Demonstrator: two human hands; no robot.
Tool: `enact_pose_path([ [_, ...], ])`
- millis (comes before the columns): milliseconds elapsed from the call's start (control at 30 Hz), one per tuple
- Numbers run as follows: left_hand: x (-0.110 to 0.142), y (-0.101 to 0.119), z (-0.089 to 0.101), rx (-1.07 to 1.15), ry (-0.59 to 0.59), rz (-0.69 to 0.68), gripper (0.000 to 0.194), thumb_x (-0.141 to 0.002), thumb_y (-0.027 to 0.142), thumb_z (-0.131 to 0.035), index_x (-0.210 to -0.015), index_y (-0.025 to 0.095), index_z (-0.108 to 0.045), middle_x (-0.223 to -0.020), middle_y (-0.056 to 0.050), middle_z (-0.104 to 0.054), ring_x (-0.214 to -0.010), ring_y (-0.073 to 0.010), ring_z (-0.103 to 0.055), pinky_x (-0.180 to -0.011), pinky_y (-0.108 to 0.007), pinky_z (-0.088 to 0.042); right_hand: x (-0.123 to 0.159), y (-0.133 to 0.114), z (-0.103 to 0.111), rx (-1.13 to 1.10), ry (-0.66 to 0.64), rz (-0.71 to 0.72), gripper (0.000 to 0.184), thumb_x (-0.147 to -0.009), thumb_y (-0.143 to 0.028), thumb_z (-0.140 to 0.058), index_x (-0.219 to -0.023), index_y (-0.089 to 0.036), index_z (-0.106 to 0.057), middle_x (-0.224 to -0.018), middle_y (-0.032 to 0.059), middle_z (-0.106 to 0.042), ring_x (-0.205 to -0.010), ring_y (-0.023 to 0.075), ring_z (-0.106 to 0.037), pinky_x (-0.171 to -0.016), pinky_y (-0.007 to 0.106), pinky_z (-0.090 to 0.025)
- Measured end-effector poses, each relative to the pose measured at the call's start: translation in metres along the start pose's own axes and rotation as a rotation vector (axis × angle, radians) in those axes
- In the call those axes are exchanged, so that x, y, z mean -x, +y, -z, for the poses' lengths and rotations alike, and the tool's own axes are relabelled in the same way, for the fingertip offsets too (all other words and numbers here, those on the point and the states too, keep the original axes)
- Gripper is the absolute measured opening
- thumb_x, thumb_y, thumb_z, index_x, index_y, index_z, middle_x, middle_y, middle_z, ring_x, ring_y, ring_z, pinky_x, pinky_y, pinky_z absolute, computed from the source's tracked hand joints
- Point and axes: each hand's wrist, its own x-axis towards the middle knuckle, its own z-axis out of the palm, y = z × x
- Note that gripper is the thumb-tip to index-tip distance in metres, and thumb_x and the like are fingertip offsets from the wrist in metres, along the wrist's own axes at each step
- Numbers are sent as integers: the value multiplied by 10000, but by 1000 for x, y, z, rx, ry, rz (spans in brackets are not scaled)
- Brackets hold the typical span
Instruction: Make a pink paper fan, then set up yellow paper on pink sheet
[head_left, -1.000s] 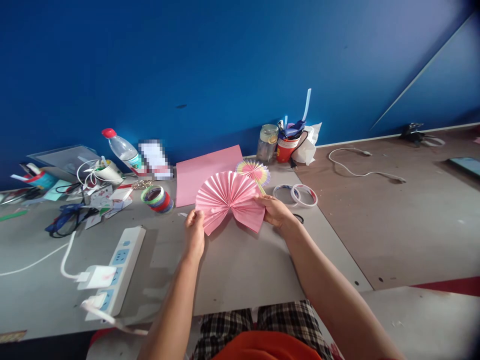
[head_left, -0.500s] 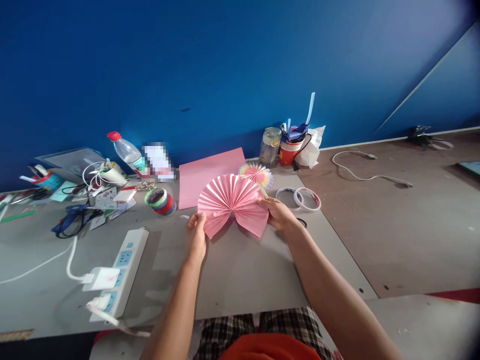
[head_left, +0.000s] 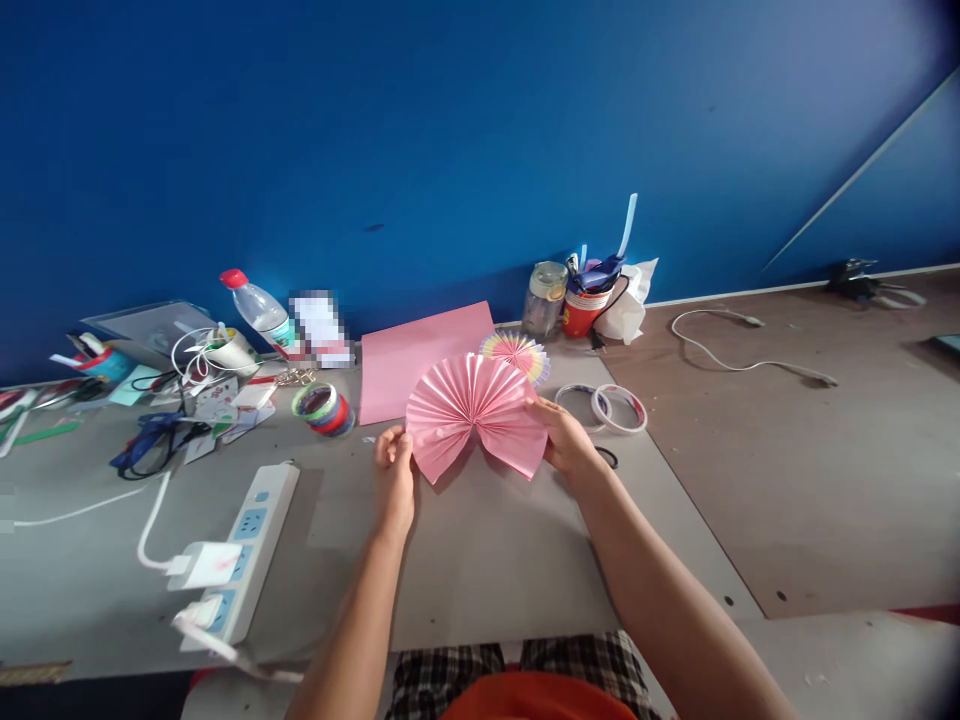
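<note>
A pink pleated paper fan point(head_left: 471, 405) is spread wide above the desk, its folds meeting at a pinched centre and a gap showing at the bottom. My left hand point(head_left: 394, 475) is at its left edge, thumb against the paper and fingers curled. On the other side, my right hand point(head_left: 566, 437) grips the right edge, the fingers partly hidden behind the pleats. Just behind the fan lie a flat pink sheet point(head_left: 405, 355) and a small multicoloured pleated fan point(head_left: 517, 352), partly covered. Two tape rolls point(head_left: 619, 410) rest right of my right hand.
A power strip point(head_left: 259, 535) with plugs and cables lies to the left. Behind it are a cup-like stack of coloured rolls point(head_left: 324, 410), a plastic bottle point(head_left: 262, 315) and scattered papers. A glass jar point(head_left: 545, 300) and a red pen cup point(head_left: 585, 310) stand against the blue wall.
The whole view has shifted slightly. The pink fan sits a little farther right, and less of my left thumb overlaps its edge. Both hands stay at its sides.
</note>
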Motion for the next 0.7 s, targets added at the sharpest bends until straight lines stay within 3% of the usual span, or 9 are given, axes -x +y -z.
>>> enact_pose_path([
  [100, 1, -6, -1, -135, -41, -147, 522, -767, 394, -639, -1236, 213, -498, -1067, -84, -627, -893, -163, -622, -777, -284, -495, 0, 0, 0, 4, 18, -6, 313, -642, -279, -741, -910, -184, -609, -765, 30, -710, -721, 204, -678, -595, 270, -515],
  [167, 2, -8, -1, -269, -82, -251, 449, -787, 355, -612, -1207, 214, -539, -1116, -93, -618, -987, -187, -603, -861, -314, -476, 0, 1, -1, 8, 10, 1, 311, -647, -283, -738, -911, -181, -609, -770, 34, -707, -711, 201, -673, -594, 275, -513],
  [233, 2, -10, 0, -375, -117, -305, 272, -810, 323, -569, -1050, 210, -626, -1022, -74, -647, -968, -193, -600, -881, -327, -464, 0, 1, -1, 26, -3, 8, 302, -648, -291, -735, -899, -179, -609, -757, 35, -699, -699, 202, -667, -597, 284, -511],
  [367, -2, -13, 5, -415, -79, -258, 156, -817, 286, -536, -869, 196, -652, -841, -42, -660, -803, -172, -607, -793, -305, -477, 0, 1, 0, 54, -28, 39, 293, -626, -276, -734, -869, -180, -603, -721, 16, -669, -662, 181, -638, -610, 289, -501],
  [533, -8, -17, 10, -381, 13, -244, 157, -816, 303, -545, -845, 186, -646, -843, -46, -668, -808, -175, -611, -802, -304, -473, 0, 1, -1, 155, -48, 233, 564, -610, -165, -679, -1156, -257, -571, -835, -29, -656, -687, 118, -591, -651, 243, -468],
  [700, -11, -18, 10, -361, 44, -253, 192, -817, 357, -548, -833, 187, -635, -840, -50, -664, -826, -181, -612, -819, -308, -463, 0, 4, -1, 493, -183, 386, 446, -696, -176, -573, -1137, -210, -627, -963, 31, -663, -884, 166, -592, -791, 285, -459],
])
